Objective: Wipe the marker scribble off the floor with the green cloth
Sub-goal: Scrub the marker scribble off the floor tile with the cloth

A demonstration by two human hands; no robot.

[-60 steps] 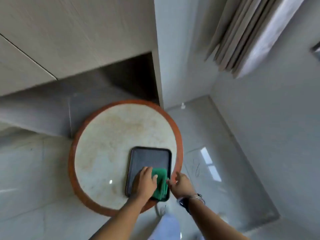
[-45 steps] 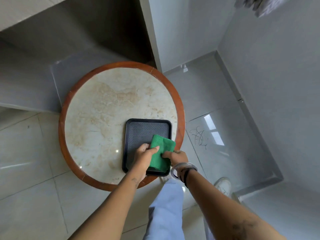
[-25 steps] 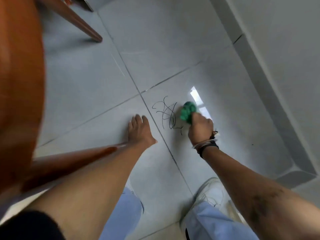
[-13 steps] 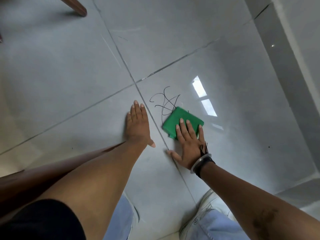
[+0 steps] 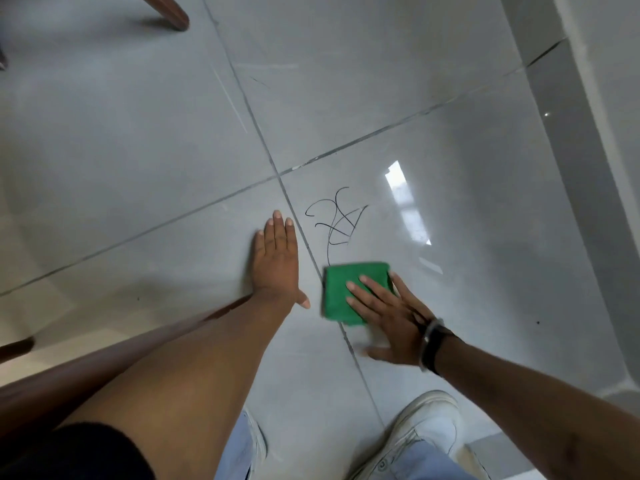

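A black marker scribble [image 5: 337,220] loops across a glossy grey floor tile, just right of a grout line. Below it lies the folded green cloth [image 5: 337,289], its top edge touching the scribble's lowest stroke. My right hand [image 5: 391,320] presses flat on the cloth with spread fingers covering its right half; a dark band circles that wrist. To the left of the scribble, my left hand [image 5: 277,261] rests palm-down on the floor, fingers together, holding nothing.
A brown wooden table leg [image 5: 166,12] stands at the top left; another leg [image 5: 104,368] slants along my left forearm. My white shoe [image 5: 426,427] and light blue trousers fill the bottom. A grey skirting [image 5: 571,168] runs along the right wall.
My right hand has slid the green cloth down toward me, off the lower part of the scribble. The left hand stays planted on the floor.
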